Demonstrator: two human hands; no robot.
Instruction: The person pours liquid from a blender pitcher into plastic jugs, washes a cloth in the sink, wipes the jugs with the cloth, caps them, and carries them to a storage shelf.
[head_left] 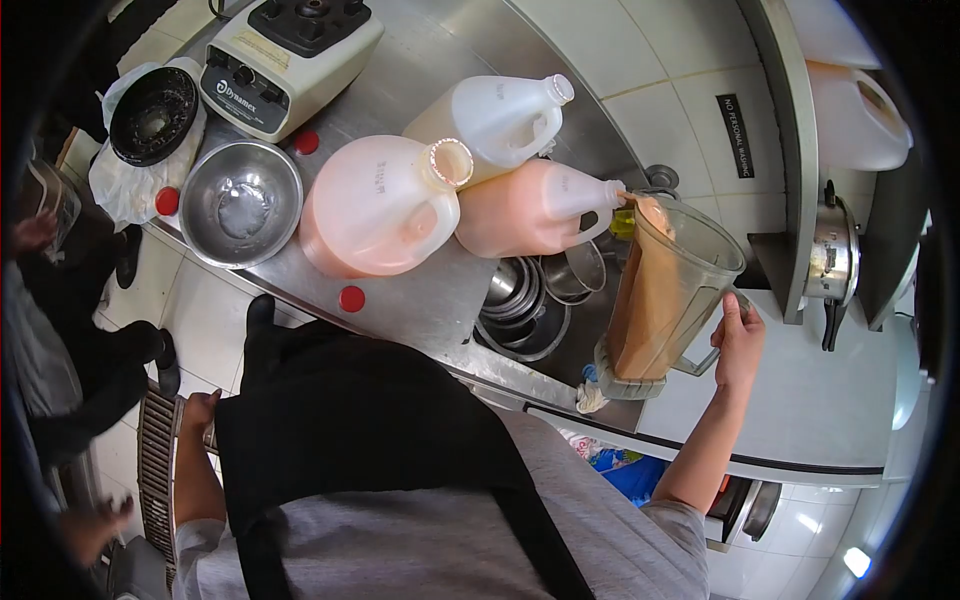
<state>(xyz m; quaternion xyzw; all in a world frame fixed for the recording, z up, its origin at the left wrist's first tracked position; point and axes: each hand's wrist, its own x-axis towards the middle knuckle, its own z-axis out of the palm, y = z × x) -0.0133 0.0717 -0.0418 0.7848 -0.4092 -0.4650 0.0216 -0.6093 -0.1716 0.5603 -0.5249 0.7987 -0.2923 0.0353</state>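
Observation:
My right hand [737, 340] is closed around the handle of a clear blender jar [712, 258]. The jar is tilted, and orange liquid [650, 290] inside it reaches the rim at the mouth of a plastic jug [520, 210] that holds pink-orange liquid. Nearby stand a larger jug [365, 205] with pink liquid and a jug [480, 115] with pale liquid, both uncapped. My left hand [202, 410] is low at my side, away from the jugs, its fingers curled at something I cannot make out.
A blender base [290, 65], a steel bowl [240, 205] and red caps [351, 298] are on the steel counter [410, 310]. Metal containers [515, 300] sit in the sink. Shelving [790, 150] rises at the right. Another person's hand [95, 525] shows at the left.

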